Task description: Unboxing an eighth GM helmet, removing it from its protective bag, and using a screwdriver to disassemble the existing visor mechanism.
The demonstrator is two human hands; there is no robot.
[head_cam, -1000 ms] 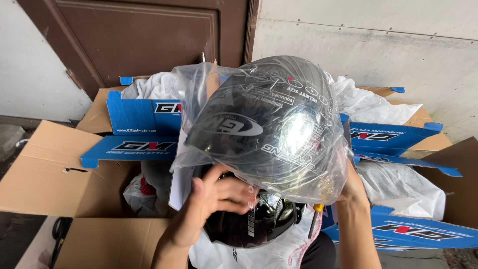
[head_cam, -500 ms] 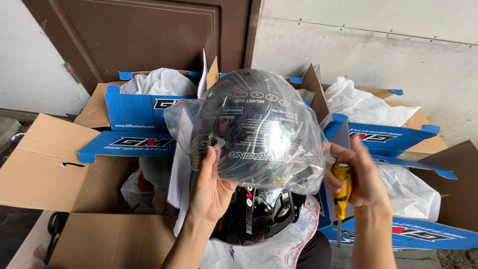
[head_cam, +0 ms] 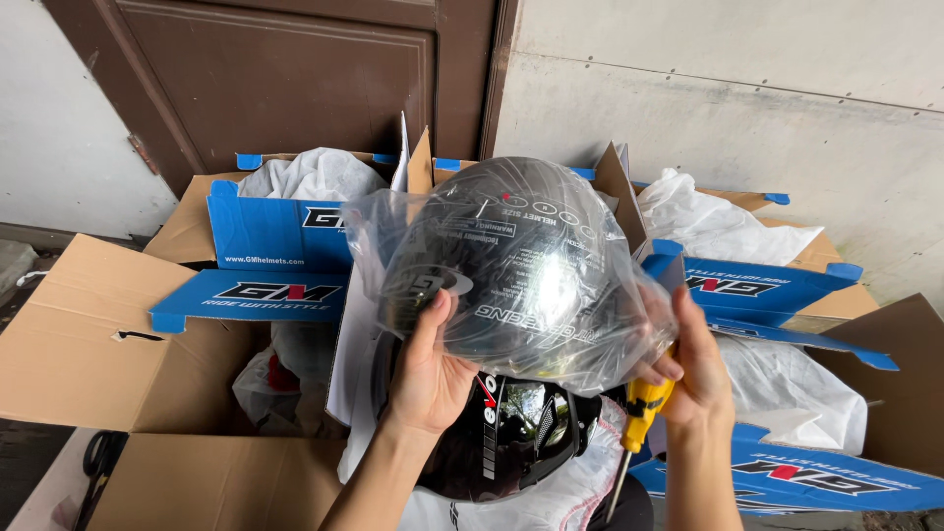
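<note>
My left hand (head_cam: 425, 379) and right hand (head_cam: 693, 369) clasp the bagged black helmet (head_cam: 511, 261) above the open carton (head_cam: 118, 334), right fingers also gripping a yellow screwdriver (head_cam: 641, 408).

Bagged helmet (head_cam: 511, 265) above second helmet (head_cam: 511, 433); open cartons (head_cam: 265, 236) behind; screwdriver (head_cam: 639, 413) at right.

Helmet (head_cam: 511, 265): glossy black, rounded shell with small white lettering, wrapped in a clear crinkled plastic bag (head_cam: 629, 334). Held up mid-air at frame centre, dome facing the camera, gripped on both lower sides at 7 and 4 o'clock. Screwdriver (head_cam: 637, 418): yellow handle, thin metal shaft pointing down toward 7 o'clock, at the helmet's 4 o'clock edge.
</note>
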